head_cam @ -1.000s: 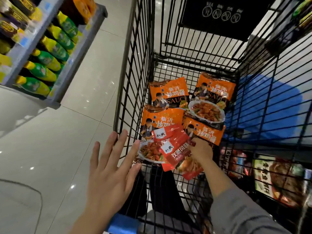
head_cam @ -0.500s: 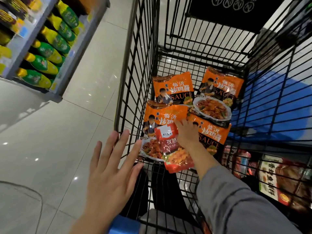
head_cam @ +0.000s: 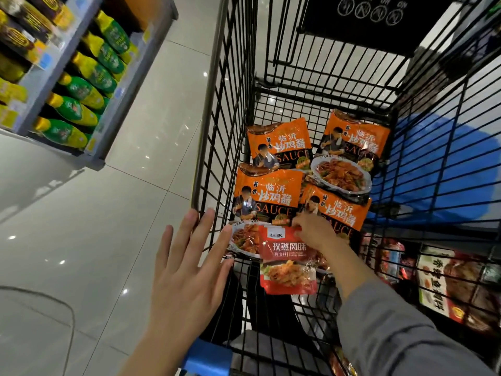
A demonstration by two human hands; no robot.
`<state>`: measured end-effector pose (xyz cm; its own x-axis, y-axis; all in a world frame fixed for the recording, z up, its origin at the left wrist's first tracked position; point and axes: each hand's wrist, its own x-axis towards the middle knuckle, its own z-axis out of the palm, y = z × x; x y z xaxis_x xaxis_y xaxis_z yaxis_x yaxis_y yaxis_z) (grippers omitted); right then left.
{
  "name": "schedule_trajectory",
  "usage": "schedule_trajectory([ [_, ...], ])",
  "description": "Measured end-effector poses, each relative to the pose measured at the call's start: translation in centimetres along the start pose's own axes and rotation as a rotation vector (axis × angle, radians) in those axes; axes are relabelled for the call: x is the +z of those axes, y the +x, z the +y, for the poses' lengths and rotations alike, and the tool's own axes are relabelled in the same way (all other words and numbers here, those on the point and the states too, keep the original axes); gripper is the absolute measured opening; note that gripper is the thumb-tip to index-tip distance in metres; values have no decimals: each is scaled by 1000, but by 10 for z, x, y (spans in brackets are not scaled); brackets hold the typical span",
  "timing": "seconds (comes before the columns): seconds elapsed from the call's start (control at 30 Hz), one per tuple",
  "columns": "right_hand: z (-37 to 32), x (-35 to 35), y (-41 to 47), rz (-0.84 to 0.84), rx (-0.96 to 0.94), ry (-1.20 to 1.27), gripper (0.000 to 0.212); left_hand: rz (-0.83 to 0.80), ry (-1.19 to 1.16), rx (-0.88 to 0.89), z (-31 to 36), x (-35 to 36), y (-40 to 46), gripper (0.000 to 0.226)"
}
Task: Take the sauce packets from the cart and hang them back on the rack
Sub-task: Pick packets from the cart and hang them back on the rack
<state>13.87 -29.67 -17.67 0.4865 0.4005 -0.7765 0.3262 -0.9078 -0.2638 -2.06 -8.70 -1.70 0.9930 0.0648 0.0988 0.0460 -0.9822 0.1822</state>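
Head view: right hand (head_cam: 314,230) pinches the red sauce packet (head_cam: 288,263) near the black wire cart's (head_cam: 233,109) near-left corner, while left hand (head_cam: 187,272) rests open-palmed on its rim.

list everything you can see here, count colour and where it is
orange sauce packets: four, orange, lying overlapped on the cart floor
red packet: one, red, on top of the near orange packets, right hand at its top edge
cart: one, black wire, fills the centre and right
blue handle: one, blue, near end of the cart
green and yellow bags: a row, count unclear, on the grey shelf at upper left
boxed goods: several, dark and red, seen through the cart's right side
floor: pale glossy tiles, left
left hand: open, fingertips at the cart's left rim
right hand: inside the cart, grey sleeve, fingers on the red packet
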Motion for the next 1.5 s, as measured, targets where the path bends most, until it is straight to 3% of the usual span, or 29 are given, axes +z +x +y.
schedule_trajectory([
  [0.17, 2, 1, -49, -25, 5, -18, 21, -73, 155, 83, 14, -7, -1, 62],
  [0.3, 9, -3, -91, -28, 56, 2, 12, -190, -72, 222, 56, 7, 50, 49],
  [0.53, 43, 22, -111, 67, 232, 224, 28, -682, -252, -153, 59, 136, 167, 44],
  [0.8, 68, 24, -76, 147, 271, 372, 25, -859, -24, -95, 9, 234, 202, 73],
  [0.9, 68, 25, -71, 120, 264, 386, 25, -837, 81, -31, 7, 237, 213, 63],
  [1.03, 65, 23, -70, 102, 250, 399, 28, -954, 41, 140, 12, 226, 233, 35],
  [1.1, 64, 23, -70, 86, 245, 423, 29, -861, -17, 174, 15, 218, 237, 30],
  [1.3, 63, 31, -68, 195, 261, 477, 26, -348, -196, -39, 10, 214, 300, 30],
  [1.37, 63, 35, -67, 240, 260, 498, 25, -340, -153, -49, 7, 229, 323, 30],
  [1.5, 66, 43, -67, 328, 279, 521, 26, -523, -121, -51, -8, 273, 332, 31],
])
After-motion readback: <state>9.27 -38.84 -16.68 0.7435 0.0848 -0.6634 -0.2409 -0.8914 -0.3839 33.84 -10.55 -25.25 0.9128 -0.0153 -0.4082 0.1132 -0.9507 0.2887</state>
